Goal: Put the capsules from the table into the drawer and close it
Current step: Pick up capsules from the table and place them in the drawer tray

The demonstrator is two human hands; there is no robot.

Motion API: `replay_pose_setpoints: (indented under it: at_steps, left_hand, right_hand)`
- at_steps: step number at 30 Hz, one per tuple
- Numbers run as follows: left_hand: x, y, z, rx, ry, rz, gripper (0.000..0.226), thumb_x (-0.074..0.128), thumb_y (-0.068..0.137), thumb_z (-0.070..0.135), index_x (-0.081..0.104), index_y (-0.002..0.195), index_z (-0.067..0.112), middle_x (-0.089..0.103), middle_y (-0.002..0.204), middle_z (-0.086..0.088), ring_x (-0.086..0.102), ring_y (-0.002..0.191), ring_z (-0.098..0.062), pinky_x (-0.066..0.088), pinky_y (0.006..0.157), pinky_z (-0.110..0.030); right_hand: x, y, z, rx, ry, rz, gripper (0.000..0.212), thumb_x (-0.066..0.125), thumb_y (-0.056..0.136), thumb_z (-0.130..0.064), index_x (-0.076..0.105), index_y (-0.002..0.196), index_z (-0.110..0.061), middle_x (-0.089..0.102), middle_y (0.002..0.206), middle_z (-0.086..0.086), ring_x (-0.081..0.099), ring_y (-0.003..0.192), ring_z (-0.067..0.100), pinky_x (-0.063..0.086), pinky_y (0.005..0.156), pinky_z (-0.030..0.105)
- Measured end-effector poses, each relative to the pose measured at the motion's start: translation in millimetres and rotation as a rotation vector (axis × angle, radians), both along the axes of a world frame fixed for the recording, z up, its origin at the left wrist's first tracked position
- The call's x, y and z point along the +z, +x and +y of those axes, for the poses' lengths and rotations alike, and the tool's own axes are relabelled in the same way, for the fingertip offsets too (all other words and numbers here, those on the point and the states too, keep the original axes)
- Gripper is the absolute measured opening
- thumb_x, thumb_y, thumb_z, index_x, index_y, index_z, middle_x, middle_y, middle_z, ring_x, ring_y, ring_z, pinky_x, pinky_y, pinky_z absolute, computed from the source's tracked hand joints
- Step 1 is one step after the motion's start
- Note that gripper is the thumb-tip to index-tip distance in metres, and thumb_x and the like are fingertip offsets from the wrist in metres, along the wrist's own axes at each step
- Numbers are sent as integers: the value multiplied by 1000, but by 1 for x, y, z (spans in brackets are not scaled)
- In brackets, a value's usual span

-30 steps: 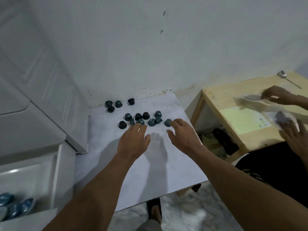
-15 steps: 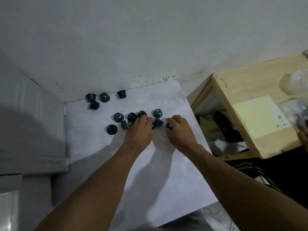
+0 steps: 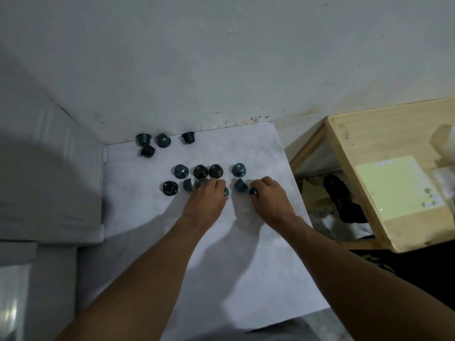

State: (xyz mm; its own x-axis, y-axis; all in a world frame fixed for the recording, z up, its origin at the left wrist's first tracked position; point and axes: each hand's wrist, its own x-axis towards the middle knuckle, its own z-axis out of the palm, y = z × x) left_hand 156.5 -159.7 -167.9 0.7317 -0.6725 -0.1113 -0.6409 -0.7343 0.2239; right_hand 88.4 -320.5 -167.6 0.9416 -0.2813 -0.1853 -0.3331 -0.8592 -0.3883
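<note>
Several dark blue and black capsules lie on the white table (image 3: 246,254), in a middle cluster (image 3: 200,171) and a group near the wall (image 3: 163,140). My left hand (image 3: 206,200) is curled over the cluster's near row, with a blue capsule (image 3: 226,192) showing at its fingers. My right hand (image 3: 270,200) is closed around a dark capsule (image 3: 253,191). A tipped blue capsule (image 3: 240,185) lies between the two hands. The drawer is out of view.
A white cabinet (image 3: 49,193) stands at the left, against the table. A wooden table (image 3: 369,148) with a pale green sheet (image 3: 398,185) stands at the right; dark shoes (image 3: 342,198) lie beneath it. The wall runs behind the table.
Both hands reached forward onto the capsule cluster and closed on capsules. The view tilted away from the open drawer at lower left, which is gone from the frame.
</note>
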Motion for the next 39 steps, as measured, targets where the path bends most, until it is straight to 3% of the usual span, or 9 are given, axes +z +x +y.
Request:
replay_pose_setpoints:
  at_steps: [2,5,9,11,14,19,30,35,39]
  left_hand:
    - [3,-10,8,19,-13,-41,26,77,74,21,62,89,5,62,88,-9,63,78,-24,53,59,-30]
    - [7,-32,18,149,-1,10,25,52,94,28,52,110,8,55,109,-8,59,99,-26,48,75,-33]
    - [27,-75,26,332,-101,23,30,54,92,22,48,120,12,56,109,-10,60,92,-30,46,75,-33]
    - [33,-99,30,390,-161,29,39,54,91,17,46,130,18,52,111,-10,60,87,-30,49,76,-34]
    - [42,-138,35,464,-278,31,35,54,88,10,56,123,15,46,109,-10,59,79,-31,53,76,-39]
    - [62,-202,50,631,-334,-6,32,64,86,18,56,117,17,42,115,-10,60,79,-31,54,78,-37]
    - [143,-278,141,930,-365,-312,27,65,81,41,57,95,19,64,91,-2,60,84,-22,50,71,-34]
    - [165,-293,197,1018,-461,-335,26,69,79,31,59,96,14,66,90,-3,60,83,-21,37,69,-24]
    - [173,-303,251,1006,-485,-321,40,69,79,26,58,115,12,63,108,-5,57,100,-22,38,81,-25]
  right_hand:
    - [3,-9,2,20,-6,4,26,43,96,-16,61,114,-10,61,109,12,55,95,28,48,84,36]
    - [13,-26,7,70,-18,13,23,43,96,-15,61,109,-8,60,104,12,56,90,28,46,78,32]
    - [28,-49,11,143,11,-18,16,47,92,-13,59,102,-6,57,98,12,57,86,31,43,71,32]
    - [35,-64,13,199,23,-43,22,50,92,-13,58,111,-9,57,106,13,58,91,32,47,78,35]
    - [46,-88,18,278,56,-103,34,52,91,-12,58,124,-12,54,112,14,58,96,32,48,86,35]
    - [62,-129,33,363,125,-149,28,60,85,-10,57,113,-9,49,108,12,55,90,29,39,72,23]
    - [138,-166,130,497,265,-363,30,69,83,-25,48,100,-12,47,97,4,44,78,21,32,68,26]
    - [157,-172,191,530,293,-503,31,73,78,-30,47,86,-14,54,85,4,46,73,18,25,54,16]
    - [165,-182,247,525,307,-575,24,72,77,-24,51,79,-12,57,81,5,53,72,21,31,58,21]
